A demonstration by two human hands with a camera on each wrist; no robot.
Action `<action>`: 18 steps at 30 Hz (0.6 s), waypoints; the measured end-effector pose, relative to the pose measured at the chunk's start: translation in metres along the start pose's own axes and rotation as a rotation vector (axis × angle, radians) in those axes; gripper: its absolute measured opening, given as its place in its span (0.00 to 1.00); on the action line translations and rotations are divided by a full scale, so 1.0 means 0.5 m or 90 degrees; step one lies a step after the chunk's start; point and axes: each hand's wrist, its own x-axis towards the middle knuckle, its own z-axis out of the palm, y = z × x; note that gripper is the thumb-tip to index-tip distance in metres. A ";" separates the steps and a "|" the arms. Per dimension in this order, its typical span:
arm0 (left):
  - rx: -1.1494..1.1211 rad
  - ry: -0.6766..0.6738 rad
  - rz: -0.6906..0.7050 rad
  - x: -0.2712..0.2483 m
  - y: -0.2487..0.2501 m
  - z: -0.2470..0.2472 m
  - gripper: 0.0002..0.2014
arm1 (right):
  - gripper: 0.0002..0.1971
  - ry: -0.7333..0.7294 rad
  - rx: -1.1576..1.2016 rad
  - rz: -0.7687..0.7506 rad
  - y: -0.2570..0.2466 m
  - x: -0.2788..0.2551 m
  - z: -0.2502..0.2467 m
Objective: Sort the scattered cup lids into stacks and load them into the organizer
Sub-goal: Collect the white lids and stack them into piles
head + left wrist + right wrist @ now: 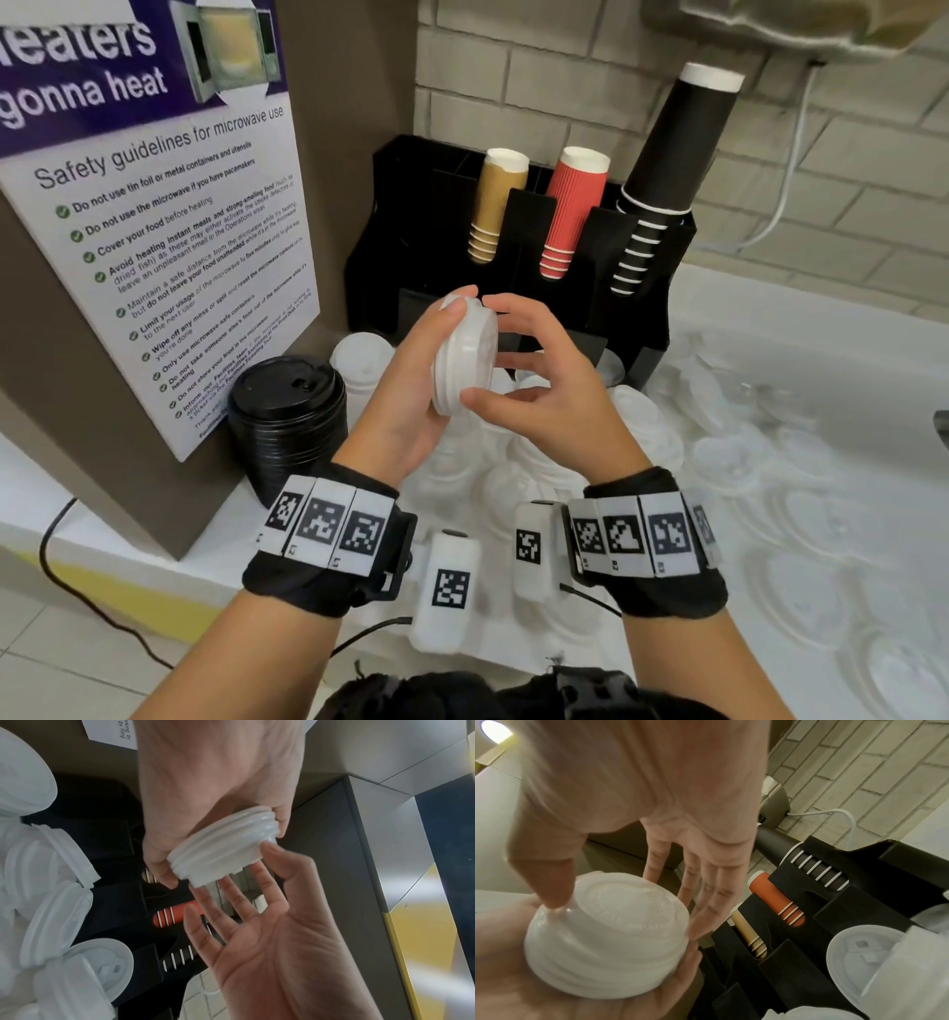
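A person's left hand grips a short stack of white plastic cup lids on edge above the white desk — right hand spread, thumb steadying its rim, likely squaring it for the black organizer.

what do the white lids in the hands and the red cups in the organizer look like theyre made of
White lid stack, gripped by the left hand: thin moulded plastic by the look, slightly translucent and glossy, with crisp stepped rims. Red cups: probably paper, matte, with a ribbed outer wall and white rolled rims. Organizer: seemingly black rigid plastic, dull finish.
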 end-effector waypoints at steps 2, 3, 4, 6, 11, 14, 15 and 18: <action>0.007 0.000 0.000 -0.001 -0.001 0.001 0.22 | 0.33 -0.001 -0.001 -0.002 0.001 0.001 0.001; 0.012 0.000 -0.005 -0.001 0.000 0.002 0.23 | 0.33 -0.003 -0.002 -0.005 0.000 0.001 0.002; 0.019 -0.002 -0.012 -0.002 0.001 0.002 0.25 | 0.33 -0.008 -0.002 -0.009 -0.002 0.002 0.002; 0.032 -0.003 -0.022 -0.001 0.006 -0.001 0.26 | 0.34 -0.035 -0.003 0.005 -0.004 0.009 -0.004; -0.042 0.075 0.043 0.004 0.048 -0.024 0.17 | 0.23 -0.073 -0.129 0.111 0.014 0.070 -0.020; -0.049 0.105 0.072 0.005 0.075 -0.034 0.16 | 0.22 -0.309 -0.380 0.075 0.041 0.102 0.018; -0.043 0.113 0.073 0.005 0.081 -0.036 0.18 | 0.25 -0.415 -0.462 0.074 0.052 0.106 0.038; -0.037 0.118 0.071 0.000 0.085 -0.038 0.22 | 0.36 -0.631 -0.700 0.066 0.086 0.114 0.090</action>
